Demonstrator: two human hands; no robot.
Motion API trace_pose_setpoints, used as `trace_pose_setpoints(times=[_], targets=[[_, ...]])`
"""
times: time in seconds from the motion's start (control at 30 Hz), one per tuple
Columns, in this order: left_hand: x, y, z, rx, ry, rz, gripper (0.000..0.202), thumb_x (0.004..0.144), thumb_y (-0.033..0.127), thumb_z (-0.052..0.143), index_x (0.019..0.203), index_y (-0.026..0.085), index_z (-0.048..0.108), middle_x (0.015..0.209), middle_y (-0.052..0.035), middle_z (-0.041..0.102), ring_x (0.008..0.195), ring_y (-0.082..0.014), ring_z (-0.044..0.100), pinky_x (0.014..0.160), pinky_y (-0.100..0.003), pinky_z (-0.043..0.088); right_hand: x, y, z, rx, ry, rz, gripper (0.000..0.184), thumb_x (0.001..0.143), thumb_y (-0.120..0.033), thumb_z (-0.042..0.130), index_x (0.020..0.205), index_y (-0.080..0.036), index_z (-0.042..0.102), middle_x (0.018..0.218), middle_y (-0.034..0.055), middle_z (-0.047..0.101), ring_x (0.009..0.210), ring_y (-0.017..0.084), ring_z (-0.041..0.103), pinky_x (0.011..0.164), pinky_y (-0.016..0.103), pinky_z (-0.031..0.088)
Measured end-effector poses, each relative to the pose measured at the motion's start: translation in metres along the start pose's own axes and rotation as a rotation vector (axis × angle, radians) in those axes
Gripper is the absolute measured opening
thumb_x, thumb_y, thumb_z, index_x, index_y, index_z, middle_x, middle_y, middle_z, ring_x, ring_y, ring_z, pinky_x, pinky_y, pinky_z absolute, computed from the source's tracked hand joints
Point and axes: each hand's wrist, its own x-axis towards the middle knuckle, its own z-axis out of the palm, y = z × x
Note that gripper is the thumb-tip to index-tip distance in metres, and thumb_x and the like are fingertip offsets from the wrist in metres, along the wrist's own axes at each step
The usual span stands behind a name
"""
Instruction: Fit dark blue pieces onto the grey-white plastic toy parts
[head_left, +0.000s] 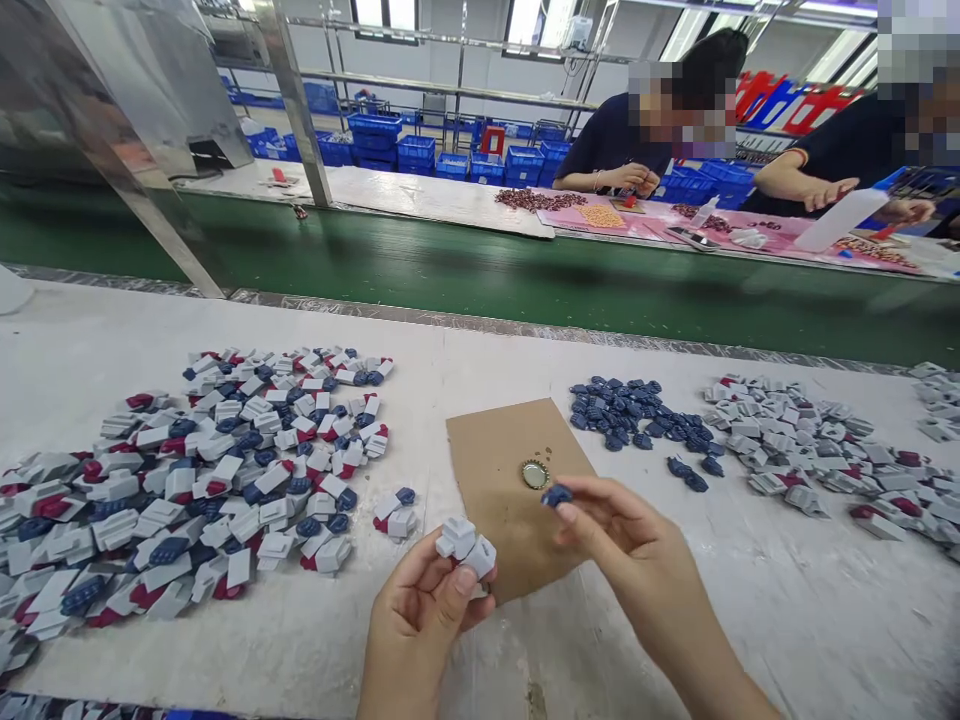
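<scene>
Between the fingers and thumb of my left hand (431,620) is a small light-grey plastic part (466,545) with blocky shapes. My right hand (630,550) pinches a small dark-blue plastic piece (556,496) a short way to the right of the grey part; the two are apart. Both hands are over the front of a brown cardboard sheet (499,450). On that sheet lies a metal bottle cap (535,474), open side up, just beyond the blue piece. A pile of similar dark-blue pieces (622,408) lies behind my right hand.
Left on the white table (465,370) is a large heap of grey parts with blue and dark-red pieces (247,470). Grey parts with some dark red (795,430) lie at the right. Beyond runs a green conveyor belt (420,260); two people (611,150) work across it.
</scene>
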Motion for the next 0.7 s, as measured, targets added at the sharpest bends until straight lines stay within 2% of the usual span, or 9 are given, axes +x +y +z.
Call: trace_pose_setpoints(times=[0.1,0.2,0.3,0.43,0.57,0.7], targets=[[0.001,0.000,0.000,-0.025,0.043,-0.003,0.035,0.037,0.029,0.087,0.065,0.018,0.071,0.058,-0.0008,0.071,0.054,-0.0135,0.066,0.046,-0.013,0.052,0.013,0.000,-0.013,-0.296,0.008,-0.194,0.023,0.080,-0.036,0.058,0.097,-0.021,0.062,0.097,0.0063,0.066,0.081,0.020,0.063,0.072,0.034,0.056],[0.003,-0.002,-0.002,-0.055,0.046,-0.005,0.033,0.033,0.027,0.088,0.058,0.018,0.070,0.053,0.0002,0.071,0.050,-0.0112,0.064,0.048,-0.012,0.051,0.025,0.002,-0.019,-0.625,-0.025,-0.422,0.020,0.083,-0.031,0.052,0.097,-0.022,0.064,0.096,0.0054,0.067,0.077,0.022,0.064,0.070,0.038,0.055],[0.005,-0.005,-0.005,-0.056,0.037,0.013,0.031,0.035,0.027,0.088,0.055,0.017,0.068,0.055,-0.0001,0.071,0.052,-0.0094,0.063,0.051,-0.012,0.051,0.034,0.005,-0.019,-0.830,-0.043,-0.604,0.021,0.086,-0.025,0.046,0.096,-0.023,0.065,0.097,0.0045,0.067,0.085,0.023,0.063,0.073,0.039,0.053],[0.007,-0.007,-0.008,-0.069,0.029,0.018,0.031,0.036,0.026,0.088,0.059,0.017,0.068,0.060,-0.0003,0.072,0.059,-0.0101,0.064,0.057,-0.013,0.051,0.041,0.012,-0.015,-0.955,-0.062,-0.674,0.025,0.088,-0.019,0.042,0.095,-0.022,0.065,0.097,0.0062,0.065,0.089,0.022,0.061,0.076,0.038,0.052],[0.007,-0.008,-0.008,-0.067,0.024,0.015,0.029,0.039,0.026,0.087,0.059,0.017,0.068,0.058,0.0003,0.071,0.055,-0.0086,0.062,0.054,-0.012,0.050,0.043,0.016,-0.012,-1.022,-0.120,-0.667,0.026,0.088,-0.018,0.041,0.095,-0.020,0.066,0.095,0.0076,0.065,0.087,0.024,0.061,0.071,0.038,0.052],[0.006,-0.009,-0.009,-0.081,0.017,0.015,0.030,0.041,0.026,0.087,0.062,0.017,0.068,0.057,0.0009,0.070,0.052,-0.0081,0.061,0.053,-0.013,0.051,0.044,0.009,-0.013,-0.934,-0.109,-0.650,0.024,0.088,-0.022,0.042,0.095,-0.020,0.065,0.091,0.0082,0.064,0.083,0.023,0.060,0.067,0.037,0.052]])
